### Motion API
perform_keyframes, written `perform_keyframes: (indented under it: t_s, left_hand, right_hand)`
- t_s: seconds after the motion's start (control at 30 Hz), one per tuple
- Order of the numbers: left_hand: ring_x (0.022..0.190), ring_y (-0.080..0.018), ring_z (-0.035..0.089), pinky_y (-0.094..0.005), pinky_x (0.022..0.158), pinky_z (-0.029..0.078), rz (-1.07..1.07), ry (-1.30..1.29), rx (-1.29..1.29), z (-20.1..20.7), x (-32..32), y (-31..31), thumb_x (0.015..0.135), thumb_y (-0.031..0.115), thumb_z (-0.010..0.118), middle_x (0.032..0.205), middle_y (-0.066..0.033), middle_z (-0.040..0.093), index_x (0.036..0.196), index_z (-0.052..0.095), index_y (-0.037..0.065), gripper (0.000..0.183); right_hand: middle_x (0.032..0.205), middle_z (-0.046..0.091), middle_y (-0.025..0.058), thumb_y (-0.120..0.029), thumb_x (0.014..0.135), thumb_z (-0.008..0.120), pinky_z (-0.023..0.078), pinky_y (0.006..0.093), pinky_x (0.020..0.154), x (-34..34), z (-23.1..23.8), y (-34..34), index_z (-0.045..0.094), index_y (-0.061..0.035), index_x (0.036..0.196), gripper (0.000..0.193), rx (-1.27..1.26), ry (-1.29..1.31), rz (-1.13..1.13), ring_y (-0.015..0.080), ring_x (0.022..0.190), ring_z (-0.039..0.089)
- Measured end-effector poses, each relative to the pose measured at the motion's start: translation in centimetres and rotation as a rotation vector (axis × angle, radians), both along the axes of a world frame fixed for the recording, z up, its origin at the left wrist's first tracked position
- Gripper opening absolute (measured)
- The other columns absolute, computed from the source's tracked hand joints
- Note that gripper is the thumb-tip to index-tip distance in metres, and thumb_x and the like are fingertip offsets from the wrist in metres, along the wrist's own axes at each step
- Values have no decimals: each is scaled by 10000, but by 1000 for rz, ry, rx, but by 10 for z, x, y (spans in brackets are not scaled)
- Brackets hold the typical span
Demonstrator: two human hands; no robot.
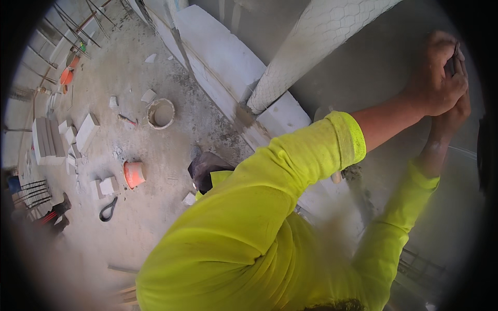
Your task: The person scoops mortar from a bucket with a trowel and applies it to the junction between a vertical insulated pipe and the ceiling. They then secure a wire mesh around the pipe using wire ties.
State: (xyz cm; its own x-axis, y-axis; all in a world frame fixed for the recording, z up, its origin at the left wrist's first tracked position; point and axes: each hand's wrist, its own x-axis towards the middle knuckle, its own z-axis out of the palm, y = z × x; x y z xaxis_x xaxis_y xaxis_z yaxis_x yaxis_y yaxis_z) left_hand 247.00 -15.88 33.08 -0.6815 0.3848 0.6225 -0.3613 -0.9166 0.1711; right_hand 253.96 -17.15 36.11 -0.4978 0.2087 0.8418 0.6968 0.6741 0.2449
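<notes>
Both hands meet at the upper right, in front of a smooth grey surface (384,62). My left hand (440,78) has its fingers curled in. Pressed against it from behind and below is my right hand (458,108), its fingers partly covered by the left. A small dark edge shows between the fingertips; what it belongs to is too small to name. To the left of the hands slants a white column wrapped in wire mesh (316,46). White blocks (284,115) line its foot.
On the concrete floor at left stand a round tub of grey mix (161,113) and an orange bucket (134,174). A red-handled tool (127,121), a black loop (108,210) and stacked pale blocks (47,139) lie around them. Steel bars (78,26) stick out at the upper left.
</notes>
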Motion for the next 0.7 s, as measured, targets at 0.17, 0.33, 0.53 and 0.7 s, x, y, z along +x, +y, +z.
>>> perform_keyframes:
  t_s: [0.17, 0.33, 0.53, 0.7]
  left_hand:
    - [1102, -173, 568, -316, 1011, 435, -103, 186, -114, -22, -53, -4, 876, 140, 646, 1170, -62, 547, 1078, 704, 23, 241]
    - [762, -121, 591, -305, 701, 465, -225, 8, -512, 11, -61, 0, 901, 119, 606, 762, -22, 581, 921, 705, -8, 162]
    - [582, -161, 563, -302, 563, 444, 353, 67, -628, 8, -52, 36, 906, 122, 577, 646, -63, 589, 883, 669, -58, 204]
    - [687, -258, 638, -382, 643, 496, 530, -113, -522, 20, -53, 42, 895, 151, 570, 727, -141, 655, 875, 670, -61, 235]
  right_hand:
    - [1493, 491, 83, -155, 898, 576, 588, 373, 720, -32, -6, -5, 558, -65, 1332, 444, -100, -101, -233, 335, 956, 692]
    - [1496, 481, 83, -98, 859, 593, 572, 435, 667, -31, 2, -11, 527, -83, 1343, 489, -31, -202, -295, 338, 926, 690]
    - [1343, 592, 128, -115, 905, 594, 552, 450, 775, 0, 22, -22, 538, -87, 1337, 437, 26, -7, 4, 350, 915, 672]
    - [1151, 673, 123, -123, 900, 658, 540, 406, 674, -8, 81, -12, 605, -105, 1292, 396, 179, -124, -119, 329, 838, 681]
